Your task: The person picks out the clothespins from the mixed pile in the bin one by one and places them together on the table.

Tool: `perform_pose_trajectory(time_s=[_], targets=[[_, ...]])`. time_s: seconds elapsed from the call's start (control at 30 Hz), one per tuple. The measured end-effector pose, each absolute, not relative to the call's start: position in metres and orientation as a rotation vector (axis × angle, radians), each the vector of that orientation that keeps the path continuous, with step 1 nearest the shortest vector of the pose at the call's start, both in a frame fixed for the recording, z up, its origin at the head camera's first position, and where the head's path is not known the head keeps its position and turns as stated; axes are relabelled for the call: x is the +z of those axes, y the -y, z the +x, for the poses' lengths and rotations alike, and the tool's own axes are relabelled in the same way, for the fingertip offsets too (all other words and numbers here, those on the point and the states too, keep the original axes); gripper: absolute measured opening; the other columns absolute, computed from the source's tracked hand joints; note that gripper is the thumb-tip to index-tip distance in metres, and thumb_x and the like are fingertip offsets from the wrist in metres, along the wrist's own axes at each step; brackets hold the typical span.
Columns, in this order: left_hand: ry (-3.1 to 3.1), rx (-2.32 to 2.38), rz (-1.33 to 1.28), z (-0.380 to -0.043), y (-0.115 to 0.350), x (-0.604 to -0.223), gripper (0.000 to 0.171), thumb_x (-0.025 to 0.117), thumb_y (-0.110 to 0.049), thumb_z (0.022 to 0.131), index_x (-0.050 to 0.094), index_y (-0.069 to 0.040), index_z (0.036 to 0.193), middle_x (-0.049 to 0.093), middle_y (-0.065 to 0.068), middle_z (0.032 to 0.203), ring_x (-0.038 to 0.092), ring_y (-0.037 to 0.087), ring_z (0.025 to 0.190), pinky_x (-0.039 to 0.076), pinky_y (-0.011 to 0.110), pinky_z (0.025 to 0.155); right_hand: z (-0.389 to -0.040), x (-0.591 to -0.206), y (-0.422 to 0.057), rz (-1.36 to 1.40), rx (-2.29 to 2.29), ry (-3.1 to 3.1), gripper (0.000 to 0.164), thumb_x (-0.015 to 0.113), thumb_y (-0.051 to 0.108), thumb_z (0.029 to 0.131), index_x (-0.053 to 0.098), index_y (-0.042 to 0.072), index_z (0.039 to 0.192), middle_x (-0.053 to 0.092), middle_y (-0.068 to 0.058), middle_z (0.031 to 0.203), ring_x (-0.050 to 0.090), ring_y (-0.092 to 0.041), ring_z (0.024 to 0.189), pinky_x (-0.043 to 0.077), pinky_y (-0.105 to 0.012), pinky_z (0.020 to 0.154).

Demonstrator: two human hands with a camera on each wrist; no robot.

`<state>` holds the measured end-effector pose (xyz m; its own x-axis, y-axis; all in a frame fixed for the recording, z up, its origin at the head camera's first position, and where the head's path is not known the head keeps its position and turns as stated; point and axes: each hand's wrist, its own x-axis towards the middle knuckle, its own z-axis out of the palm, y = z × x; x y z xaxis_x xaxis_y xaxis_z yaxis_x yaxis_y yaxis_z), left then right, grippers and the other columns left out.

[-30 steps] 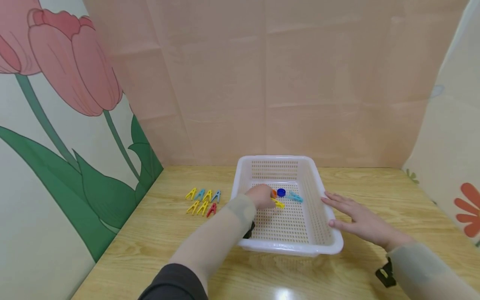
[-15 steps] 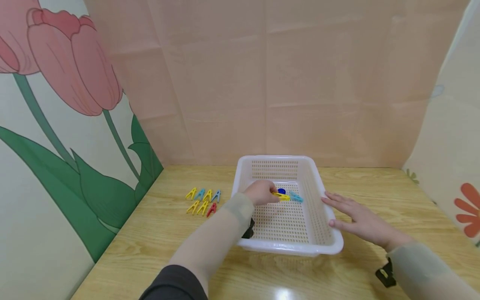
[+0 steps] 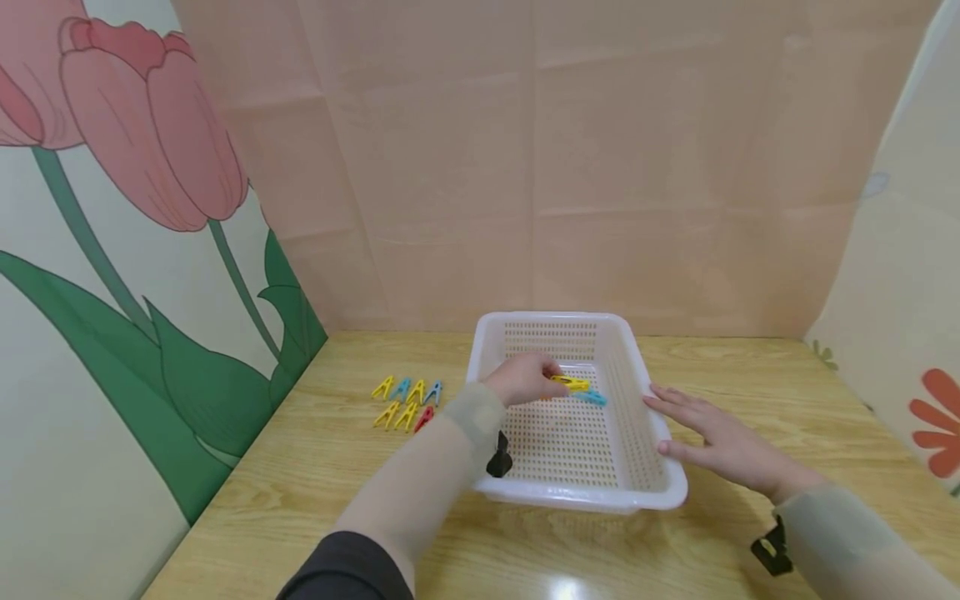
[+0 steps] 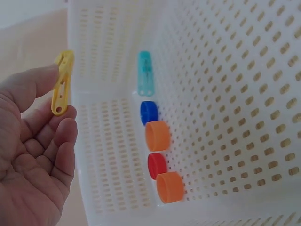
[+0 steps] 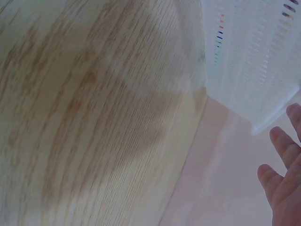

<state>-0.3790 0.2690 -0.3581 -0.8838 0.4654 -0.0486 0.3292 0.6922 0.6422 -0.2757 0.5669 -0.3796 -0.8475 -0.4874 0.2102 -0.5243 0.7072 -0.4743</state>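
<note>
My left hand (image 3: 525, 379) is over the white plastic basket (image 3: 581, 498) and pinches a yellow clothespin (image 4: 63, 82) between thumb and fingers. Below it on the basket floor lies a light blue clothespin (image 4: 146, 74). Beside that, in a row, sit a blue bottle cap (image 4: 149, 113), two orange caps (image 4: 158, 136) and a red cap (image 4: 157, 166). In the head view the left hand hides most of these caps. My right hand (image 3: 723, 442) has its fingers extended, with the fingertips at the basket's right rim.
Several yellow, blue and red clothespins (image 3: 406, 414) lie in two rows on the wooden table (image 3: 315, 500), left of the basket. Behind the table hangs a pinkish-brown sheet (image 3: 525, 167). A painted wall (image 3: 112, 375) stands at the left.
The left hand has raised the yellow clothespin from low in the basket and carried it a little rightward and away, over the blue cap and light blue clothespin. The right hand stays put.
</note>
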Motion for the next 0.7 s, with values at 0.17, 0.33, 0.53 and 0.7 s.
perform_pose_trajectory(time_s=[0.17,0.33,0.53,0.7], targets=[[-2.711,0.978,0.675,-0.376,-0.264,-0.347,0.024,0.076,-0.032,0.083,0.069,-0.018,0.101,0.064,-0.012,0.088,0.057,0.006,0.081,0.047,0.024,0.072,-0.276,-0.381,-0.567,0.851,0.824,2.821,0.063,0.070,0.029,0.087,0.045,0.020,0.144,0.035,-0.020,0.150,0.032,-0.053,0.130,0.028,-0.077,0.085],[-2.680,1.021,0.630,-0.372,-0.256,-0.337,0.028,0.075,-0.032,0.084,0.068,-0.018,0.107,0.065,-0.010,0.092,0.058,0.010,0.078,0.050,0.028,0.059,-0.277,-0.384,-0.568,0.839,0.807,2.815,0.063,0.070,0.029,0.087,0.046,0.019,0.144,0.036,-0.021,0.149,0.032,-0.052,0.130,0.028,-0.077,0.086],[-2.680,1.035,0.635,-0.365,-0.243,-0.329,0.026,0.074,-0.034,0.085,0.069,-0.021,0.106,0.064,-0.011,0.095,0.059,0.011,0.082,0.049,0.026,0.069,-0.270,-0.383,-0.565,0.821,0.796,2.822,0.063,0.070,0.030,0.088,0.045,0.018,0.144,0.035,-0.021,0.149,0.032,-0.053,0.130,0.028,-0.077,0.086],[-2.677,1.084,0.647,-0.360,-0.230,-0.320,0.019,0.073,-0.031,0.086,0.069,-0.020,0.101,0.063,-0.007,0.090,0.059,0.013,0.079,0.049,0.027,0.072,-0.262,-0.383,-0.561,0.812,0.782,2.818,0.063,0.070,0.030,0.088,0.045,0.017,0.144,0.036,-0.021,0.149,0.033,-0.052,0.129,0.029,-0.076,0.086]])
